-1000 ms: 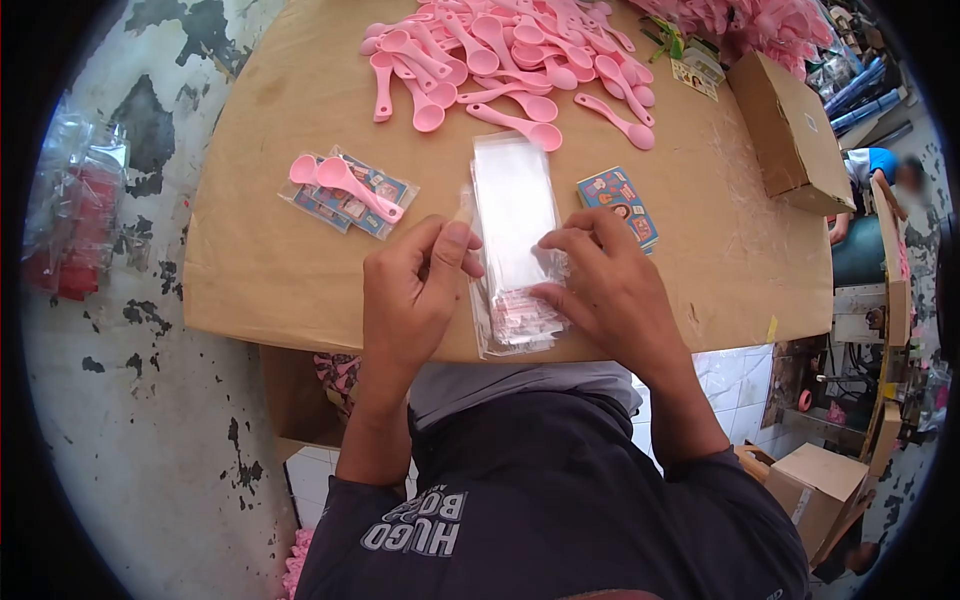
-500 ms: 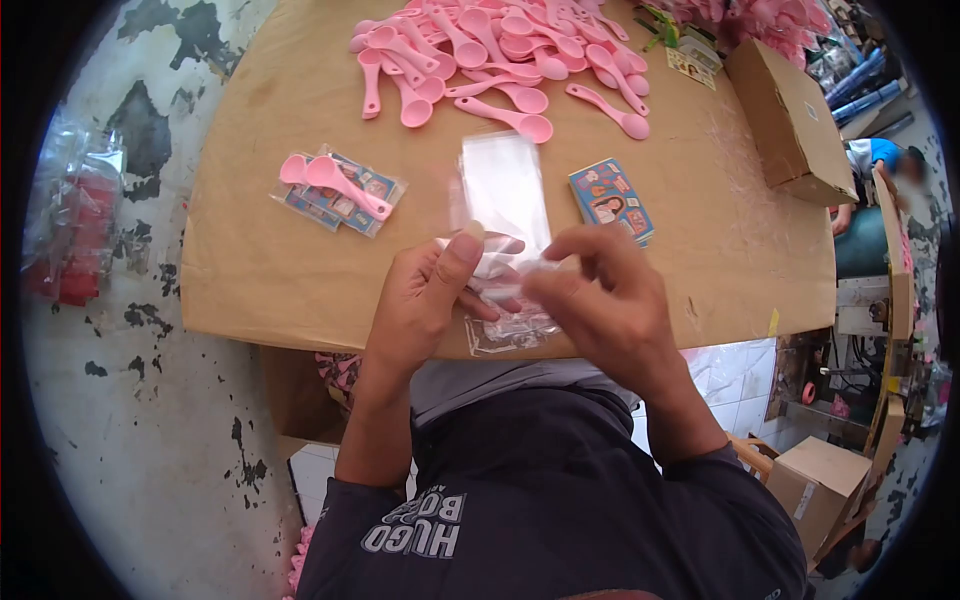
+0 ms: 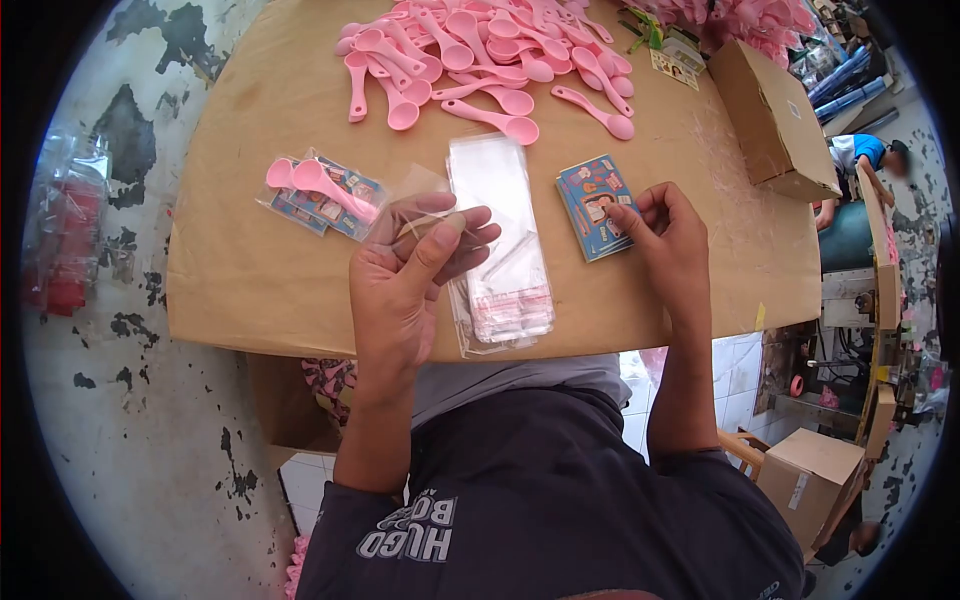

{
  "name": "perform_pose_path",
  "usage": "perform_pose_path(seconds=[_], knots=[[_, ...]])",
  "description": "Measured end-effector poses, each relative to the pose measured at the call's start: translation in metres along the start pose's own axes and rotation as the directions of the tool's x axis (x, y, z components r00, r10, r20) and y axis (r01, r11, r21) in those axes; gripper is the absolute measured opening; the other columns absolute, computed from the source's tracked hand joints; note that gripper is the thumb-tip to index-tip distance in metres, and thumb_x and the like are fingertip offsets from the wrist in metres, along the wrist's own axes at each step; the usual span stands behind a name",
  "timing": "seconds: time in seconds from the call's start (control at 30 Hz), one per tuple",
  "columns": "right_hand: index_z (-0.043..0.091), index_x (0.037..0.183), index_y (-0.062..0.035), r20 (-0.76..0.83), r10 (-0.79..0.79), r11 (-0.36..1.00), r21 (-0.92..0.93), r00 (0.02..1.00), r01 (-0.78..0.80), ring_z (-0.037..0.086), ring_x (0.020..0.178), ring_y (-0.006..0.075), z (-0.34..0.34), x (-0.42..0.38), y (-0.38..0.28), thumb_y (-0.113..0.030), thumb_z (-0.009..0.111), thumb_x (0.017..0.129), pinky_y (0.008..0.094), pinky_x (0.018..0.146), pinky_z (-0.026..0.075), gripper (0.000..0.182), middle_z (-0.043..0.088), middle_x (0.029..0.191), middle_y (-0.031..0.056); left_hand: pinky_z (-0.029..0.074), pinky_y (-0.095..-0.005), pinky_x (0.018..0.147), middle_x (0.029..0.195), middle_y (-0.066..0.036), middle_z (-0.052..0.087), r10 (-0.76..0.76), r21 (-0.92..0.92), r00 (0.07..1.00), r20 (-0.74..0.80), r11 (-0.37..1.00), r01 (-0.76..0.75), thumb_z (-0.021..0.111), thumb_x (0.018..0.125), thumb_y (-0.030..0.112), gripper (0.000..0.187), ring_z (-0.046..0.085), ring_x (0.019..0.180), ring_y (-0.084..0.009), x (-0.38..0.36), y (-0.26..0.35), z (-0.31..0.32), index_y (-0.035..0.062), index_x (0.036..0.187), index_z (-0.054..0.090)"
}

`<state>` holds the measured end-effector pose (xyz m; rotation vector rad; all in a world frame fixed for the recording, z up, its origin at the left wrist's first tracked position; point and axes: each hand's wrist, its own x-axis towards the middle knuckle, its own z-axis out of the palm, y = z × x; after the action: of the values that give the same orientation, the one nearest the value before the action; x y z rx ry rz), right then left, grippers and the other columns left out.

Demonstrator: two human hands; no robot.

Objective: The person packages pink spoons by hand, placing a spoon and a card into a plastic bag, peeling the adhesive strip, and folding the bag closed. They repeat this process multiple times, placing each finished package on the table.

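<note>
A clear plastic bag (image 3: 422, 182) is held in my left hand (image 3: 425, 240), its thumb pressing it against curled fingers. Below and beside that hand lies a stack of clear plastic bags (image 3: 495, 190), with reddish print at the near end. My right hand (image 3: 672, 225) pinches the near right edge of a stack of blue printed cards (image 3: 590, 190); how many cards are between thumb and fingers is hidden. To the left, two pink spoons (image 3: 330, 188) lie on bagged blue cards (image 3: 290, 208).
A large heap of pink spoons (image 3: 480, 45) covers the table's far side. An open cardboard box (image 3: 780, 120) stands at the far right. Bags with red contents (image 3: 75, 230) hang at the left wall. A person (image 3: 860, 155) sits off to the right.
My right hand has left the plastic bag and moved right onto the card stack. My left hand has shifted slightly up and left, keeping the bag.
</note>
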<state>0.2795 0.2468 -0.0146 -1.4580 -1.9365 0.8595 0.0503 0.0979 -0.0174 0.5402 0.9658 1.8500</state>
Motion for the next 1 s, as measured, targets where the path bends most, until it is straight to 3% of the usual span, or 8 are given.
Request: perform_pose_path(seconds=[0.17, 0.23, 0.27, 0.37, 0.43, 0.53, 0.77, 1.0], knots=[[0.067, 0.093, 0.0017, -0.011, -0.034, 0.994, 0.099, 0.999, 0.035, 0.054, 0.066, 0.0102, 0.001, 0.003, 0.011, -0.023, 0.075, 0.095, 0.0285, 0.063, 0.045, 0.026, 0.065, 0.077, 0.0044, 0.063, -0.036, 0.084, 0.109, -0.023, 0.074, 0.027, -0.003, 0.998, -0.054, 1.0, -0.027, 0.07, 0.099, 0.012, 0.023, 0.075, 0.099, -0.03, 0.004, -0.001, 0.003, -0.0031, 0.115, 0.065], [0.07, 0.098, 0.0021, -0.229, -0.205, 0.978, -0.014, 0.951, 0.208, 0.053, 0.067, 0.0059, 0.003, 0.001, 0.013, -0.018, 0.071, 0.099, 0.0252, 0.06, 0.043, 0.02, 0.066, 0.078, 0.0018, 0.064, -0.0362, 0.083, 0.109, -0.023, 0.074, 0.027, -0.021, 0.997, -0.069, 0.999, -0.029, 0.07, 0.099, 0.011, 0.02, 0.075, 0.099, -0.0297, 0.005, -0.004, 0.004, -0.0027, 0.113, 0.066], [0.07, 0.098, 0.0021, -0.228, -0.208, 0.977, -0.012, 0.951, 0.211, 0.053, 0.067, 0.0059, 0.002, -0.002, 0.011, -0.018, 0.071, 0.099, 0.0252, 0.06, 0.043, 0.02, 0.066, 0.078, 0.0018, 0.064, -0.0361, 0.086, 0.111, -0.021, 0.073, 0.058, -0.071, 0.997, -0.042, 0.996, -0.061, 0.068, 0.1, 0.012, 0.022, 0.075, 0.101, -0.0294, 0.007, -0.008, 0.002, -0.0016, 0.117, 0.064], [0.071, 0.104, 0.0021, -0.315, -0.17, 0.956, 0.176, 0.934, 0.234, 0.055, 0.068, 0.0053, -0.001, -0.019, -0.008, -0.017, 0.069, 0.101, 0.0236, 0.059, 0.043, 0.02, 0.066, 0.079, 0.0003, 0.063, -0.0362, 0.091, 0.117, -0.02, 0.072, 0.079, -0.129, 0.996, -0.038, 0.988, -0.084, 0.066, 0.101, 0.011, 0.025, 0.073, 0.106, -0.0291, 0.009, -0.009, 0.008, -0.0004, 0.122, 0.061], [0.071, 0.106, 0.0014, 0.046, -0.138, 0.855, 0.51, 0.989, 0.095, 0.057, 0.068, 0.0044, -0.001, -0.034, -0.016, -0.017, 0.068, 0.102, 0.0219, 0.059, 0.045, 0.019, 0.066, 0.081, -0.0005, 0.062, -0.0363, 0.093, 0.121, -0.02, 0.071, 0.062, -0.135, 0.997, -0.048, 0.988, -0.068, 0.066, 0.101, 0.011, 0.025, 0.072, 0.109, -0.0292, 0.009, -0.009, 0.012, -0.0002, 0.123, 0.061], [0.07, 0.108, 0.0025, 0.262, -0.137, 0.78, 0.622, 0.955, -0.058, 0.059, 0.065, 0.0046, 0.008, -0.05, -0.032, -0.014, 0.068, 0.101, 0.0205, 0.058, 0.047, 0.018, 0.068, 0.082, 0.0009, 0.062, -0.0364, 0.094, 0.126, -0.022, 0.068, 0.077, -0.129, 0.996, -0.036, 0.988, -0.081, 0.065, 0.101, 0.01, 0.027, 0.07, 0.114, -0.0294, 0.01, -0.011, 0.016, -0.0003, 0.125, 0.059], [0.07, 0.107, 0.0018, 0.213, -0.166, 0.683, 0.729, 0.963, -0.043, 0.06, 0.065, 0.0052, 0.026, -0.052, -0.04, -0.014, 0.068, 0.101, 0.0211, 0.059, 0.048, 0.016, 0.068, 0.082, 0.0013, 0.06, -0.0397, 0.098, 0.127, -0.024, 0.067, 0.075, -0.142, 0.997, -0.022, 0.987, -0.077, 0.065, 0.101, 0.008, 0.028, 0.069, 0.117, -0.03, 0.006, -0.013, 0.018, -0.0012, 0.126, 0.058], [0.068, 0.114, 0.0047, 0.47, -0.2, 0.869, 0.491, 0.86, -0.066, 0.063, 0.069, 0.0058, 0.015, -0.043, -0.039, -0.01, 0.067, 0.101, 0.0227, 0.062, 0.051, 0.019, 0.068, 0.081, 0.0017, 0.062, -0.0383, 0.091, 0.117, -0.027, 0.071, 0.021, -0.151, 1.0, 0.008, 0.988, -0.019, 0.065, 0.1, 0.004, 0.026, 0.073, 0.105, -0.0258, 0.006, -0.011, 0.024, -0.0064, 0.123, 0.059]])
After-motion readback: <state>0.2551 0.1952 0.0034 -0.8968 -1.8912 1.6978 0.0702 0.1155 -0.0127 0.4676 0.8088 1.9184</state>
